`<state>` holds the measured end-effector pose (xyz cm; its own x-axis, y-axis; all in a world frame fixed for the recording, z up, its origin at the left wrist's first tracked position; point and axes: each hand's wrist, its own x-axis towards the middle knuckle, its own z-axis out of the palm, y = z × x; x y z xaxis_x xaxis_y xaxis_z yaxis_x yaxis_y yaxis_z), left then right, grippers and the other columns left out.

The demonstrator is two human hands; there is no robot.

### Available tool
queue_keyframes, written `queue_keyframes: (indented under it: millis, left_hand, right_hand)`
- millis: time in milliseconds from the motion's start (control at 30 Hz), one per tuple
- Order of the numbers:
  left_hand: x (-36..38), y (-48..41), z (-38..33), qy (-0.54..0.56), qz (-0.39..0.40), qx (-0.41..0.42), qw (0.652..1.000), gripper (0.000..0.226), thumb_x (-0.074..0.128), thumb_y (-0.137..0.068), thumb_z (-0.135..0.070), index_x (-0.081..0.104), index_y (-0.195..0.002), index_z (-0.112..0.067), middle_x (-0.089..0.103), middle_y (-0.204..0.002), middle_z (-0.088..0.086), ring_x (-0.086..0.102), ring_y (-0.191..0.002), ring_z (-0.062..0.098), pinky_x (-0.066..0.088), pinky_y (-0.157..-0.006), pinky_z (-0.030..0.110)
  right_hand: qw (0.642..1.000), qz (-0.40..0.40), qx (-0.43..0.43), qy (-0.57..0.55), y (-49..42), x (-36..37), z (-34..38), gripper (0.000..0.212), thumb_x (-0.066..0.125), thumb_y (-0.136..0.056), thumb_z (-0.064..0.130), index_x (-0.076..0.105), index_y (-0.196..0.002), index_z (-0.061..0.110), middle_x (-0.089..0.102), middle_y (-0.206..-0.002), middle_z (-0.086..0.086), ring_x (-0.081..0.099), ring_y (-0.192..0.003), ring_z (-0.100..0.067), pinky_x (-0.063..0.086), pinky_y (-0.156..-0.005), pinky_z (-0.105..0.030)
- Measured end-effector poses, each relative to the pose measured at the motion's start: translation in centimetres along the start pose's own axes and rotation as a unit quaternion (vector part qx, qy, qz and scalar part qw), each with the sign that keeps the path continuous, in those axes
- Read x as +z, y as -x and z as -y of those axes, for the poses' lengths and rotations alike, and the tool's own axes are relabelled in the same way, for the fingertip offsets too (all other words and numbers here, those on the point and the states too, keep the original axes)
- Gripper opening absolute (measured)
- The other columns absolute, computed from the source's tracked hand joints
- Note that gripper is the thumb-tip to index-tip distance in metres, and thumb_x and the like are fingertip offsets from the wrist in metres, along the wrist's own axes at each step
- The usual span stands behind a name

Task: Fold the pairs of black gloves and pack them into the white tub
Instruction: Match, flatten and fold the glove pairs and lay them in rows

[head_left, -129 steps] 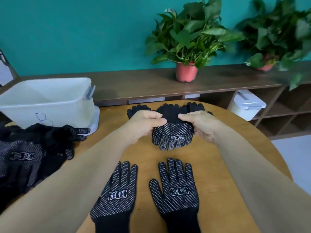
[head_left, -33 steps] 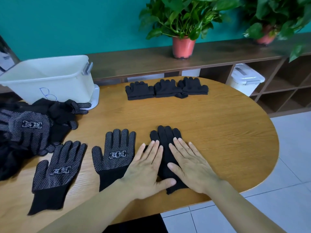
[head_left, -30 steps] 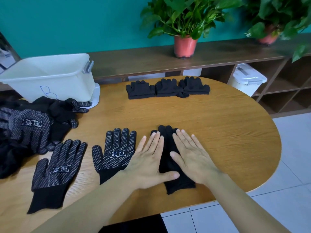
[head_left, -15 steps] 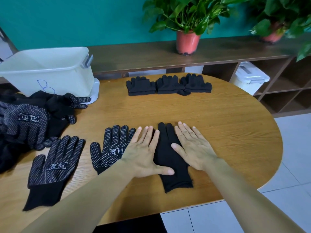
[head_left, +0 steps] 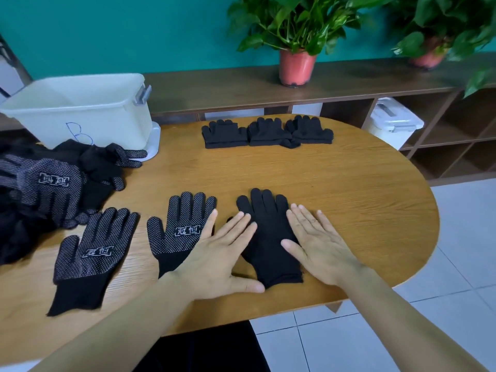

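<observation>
Both my hands lie flat with the fingers straight and spread, gripping nothing. My left hand (head_left: 217, 253) presses down at the left edge of a plain black glove (head_left: 268, 232) and my right hand (head_left: 319, 245) lies along its right edge, thumb resting on the fabric. The glove sits between them near my edge of the wooden table (head_left: 349, 189).

Just left of my left hand lies a dotted glove (head_left: 179, 232), its cuff partly under my wrist, then a second dotted glove (head_left: 91, 253). Farther left is a heap of gloves (head_left: 45, 183), which crowds the foot of the white tub (head_left: 80, 108) at the far left. Three folded pairs (head_left: 265, 132) sit in a row at the far side.

The plain glove's long axis runs from me outward, cuff nearest me, fingers pointing away and leaning slightly left.
</observation>
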<state>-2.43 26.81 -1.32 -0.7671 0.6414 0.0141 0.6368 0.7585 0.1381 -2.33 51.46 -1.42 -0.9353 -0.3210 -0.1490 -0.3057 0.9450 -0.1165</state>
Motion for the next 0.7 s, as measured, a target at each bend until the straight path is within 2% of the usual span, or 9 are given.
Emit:
queue_keyframes:
  millis: [33, 100, 167, 267, 400, 467, 567, 633, 700]
  left_hand:
    - [-0.1, 0.2, -0.2, 0.036, -0.041, 0.028, 0.998, 0.11, 0.035, -0.073, -0.094, 0.032, -0.154, -0.02, 0.025, -0.163, 0.0, 0.012, -0.152, 0.012, -0.01, -0.12, 0.04]
    - [0.3, 0.4, -0.4, 0.08, -0.093, 0.078, 0.989, 0.078, 0.054, -0.072, -0.082, 0.061, -0.129, -0.029, 0.056, -0.134, -0.011, 0.046, -0.125, 0.007, 0.012, -0.113, 0.029]
    - [0.5, 0.1, -1.0, 0.089, -0.099, 0.103, 0.986, 0.054, 0.06, -0.074, -0.072, 0.069, -0.109, -0.032, 0.062, -0.111, -0.016, 0.053, -0.102, 0.006, 0.021, -0.099, 0.027]
    - [0.3, -0.6, -1.5, 0.081, -0.097, 0.108, 0.986, 0.037, 0.059, -0.079, -0.061, 0.074, -0.094, -0.03, 0.066, -0.097, -0.016, 0.058, -0.089, 0.007, 0.026, -0.093, 0.027]
    - [0.1, -0.9, -2.3, 0.06, -0.122, 0.092, 0.986, 0.026, 0.055, -0.076, -0.043, 0.073, -0.081, -0.025, 0.069, -0.086, -0.014, 0.062, -0.077, 0.008, 0.035, -0.089, 0.028]
    - [0.2, -0.7, -2.7, 0.099, -0.157, 0.055, 0.981, 0.02, 0.056, -0.074, -0.038, 0.07, -0.08, -0.024, 0.068, -0.084, -0.014, 0.061, -0.077, 0.007, 0.04, -0.091, 0.03]
    - [0.9, 0.1, -2.7, 0.147, -0.204, 0.013, 0.968, 0.016, 0.062, -0.076, -0.036, 0.069, -0.085, -0.025, 0.068, -0.09, -0.017, 0.06, -0.086, 0.002, 0.04, -0.096, 0.034]
    - [0.9, 0.8, -2.6, 0.162, -0.196, -0.02, 0.967, 0.032, 0.063, -0.078, -0.05, 0.069, -0.102, -0.03, 0.065, -0.106, -0.022, 0.055, -0.103, -0.003, 0.031, -0.104, 0.032]
    - [0.7, 1.4, -2.5, 0.186, -0.141, -0.063, 0.97, 0.064, 0.06, -0.073, -0.068, 0.057, -0.129, -0.037, 0.052, -0.124, -0.029, 0.04, -0.119, -0.009, 0.017, -0.111, 0.027]
  right_hand:
    - [1.0, -0.018, -0.002, -0.006, 0.3, 0.0, 0.0, 0.089, -0.02, -0.081, 0.067, -0.011, -0.155, 0.02, -0.016, -0.162, 0.006, -0.023, -0.146, -0.005, -0.014, -0.121, -0.034]
    - [0.998, -0.058, -0.023, -0.013, 0.9, 0.0, 0.2, 0.084, -0.012, -0.088, 0.064, 0.003, -0.157, 0.019, -0.002, -0.164, 0.005, -0.015, -0.149, -0.006, -0.012, -0.121, -0.031]
    - [0.995, -0.086, -0.051, -0.028, 1.4, 0.1, 0.7, 0.079, -0.002, -0.094, 0.062, 0.019, -0.156, 0.018, 0.013, -0.163, 0.003, -0.005, -0.15, -0.007, -0.008, -0.121, -0.029]
    - [0.988, -0.111, -0.082, -0.069, 2.1, 0.3, 1.4, 0.078, 0.013, -0.096, 0.066, 0.036, -0.151, 0.016, 0.029, -0.159, 0.0, 0.008, -0.15, -0.009, 0.001, -0.122, -0.028]
    - [0.99, -0.066, -0.097, -0.076, 3.2, 0.2, 1.7, 0.094, 0.032, -0.08, 0.082, 0.027, -0.154, 0.024, 0.013, -0.161, 0.01, 0.005, -0.149, -0.002, -0.01, -0.112, -0.015]
    - [0.988, -0.071, -0.086, -0.104, 3.3, 0.7, 1.5, 0.086, 0.051, -0.083, 0.068, 0.025, -0.154, 0.028, 0.012, -0.159, 0.017, 0.003, -0.146, 0.005, -0.007, -0.111, -0.01]
    - [0.966, -0.154, -0.051, -0.2, 2.8, 1.6, 1.2, 0.064, 0.074, -0.08, 0.012, 0.054, -0.14, 0.024, 0.049, -0.146, 0.011, 0.031, -0.136, 0.005, 0.034, -0.115, -0.029]
    - [0.949, -0.19, -0.008, -0.251, 2.2, 1.6, 1.4, 0.061, 0.071, -0.075, -0.007, 0.066, -0.128, 0.023, 0.063, -0.131, 0.007, 0.05, -0.127, -0.005, 0.045, -0.106, -0.036]
    - [0.938, -0.195, 0.037, -0.284, 1.8, 1.1, 1.6, 0.057, 0.067, -0.074, -0.011, 0.071, -0.119, 0.024, 0.068, -0.119, 0.003, 0.061, -0.114, -0.014, 0.049, -0.098, -0.036]
